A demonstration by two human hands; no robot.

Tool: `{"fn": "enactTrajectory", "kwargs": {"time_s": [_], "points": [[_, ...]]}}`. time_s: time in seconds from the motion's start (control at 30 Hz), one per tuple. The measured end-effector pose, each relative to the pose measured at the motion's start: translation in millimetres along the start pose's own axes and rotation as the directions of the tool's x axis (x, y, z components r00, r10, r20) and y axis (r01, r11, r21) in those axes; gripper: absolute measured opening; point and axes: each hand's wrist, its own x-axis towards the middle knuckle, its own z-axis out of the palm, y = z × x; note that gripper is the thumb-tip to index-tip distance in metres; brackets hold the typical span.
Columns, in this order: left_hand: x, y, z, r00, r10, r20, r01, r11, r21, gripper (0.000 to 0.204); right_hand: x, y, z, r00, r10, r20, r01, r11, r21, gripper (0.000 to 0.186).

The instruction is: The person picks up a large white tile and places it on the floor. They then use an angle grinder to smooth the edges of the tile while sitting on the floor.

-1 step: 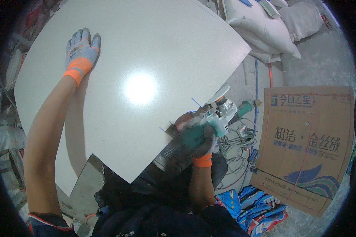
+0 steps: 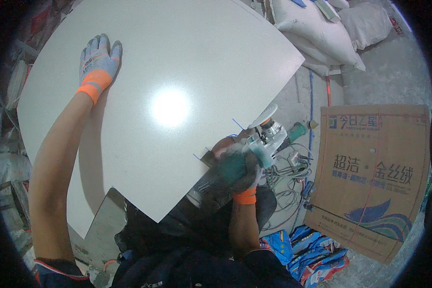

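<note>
Fingers (image 2: 103, 43) of the left hand (image 2: 100, 65) lie fanned flat on the white slab (image 2: 144, 72), at its 10 o'clock; right hand (image 2: 251, 170) wrapped round the green grinder (image 2: 265, 145), at the slab's 4 o'clock edge. Grinder body runs 8-to-2, roughly along that edge. Disc (image 2: 264, 116) between 12 and 1 from right hand, the nearer one; can't tell if it touches slab.
</note>
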Motion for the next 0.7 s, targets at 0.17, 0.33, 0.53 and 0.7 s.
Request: {"fn": "enactTrajectory", "kwargs": {"time_s": [0.17, 0.33, 0.53, 0.7], "points": [[0, -1, -3, 1.000, -0.004, 0.004, 0.004, 1.000, -0.027, 0.058, -13, 16, -8, 0.998, -0.023, 0.061, 0.021, 0.999, 0.026, 0.047], [0, -2, -4, 1.000, 0.011, -0.007, -0.011, 0.997, -0.078, 0.058, -17, 20, -6, 0.994, 0.053, 0.092, -0.067, 0.986, 0.153, 0.042], [3, -3, -4, 0.999, 0.046, 0.002, -0.045, 0.992, -0.116, 0.058, -31, 7, 2, 0.993, 0.047, 0.109, -0.067, 0.981, 0.184, 0.045], [5, -6, -4, 0.996, 0.083, 0.039, -0.075, 0.983, -0.167, 0.059, -42, 3, 5, 0.960, 0.253, 0.122, -0.281, 0.868, 0.411, 0.040]]}}
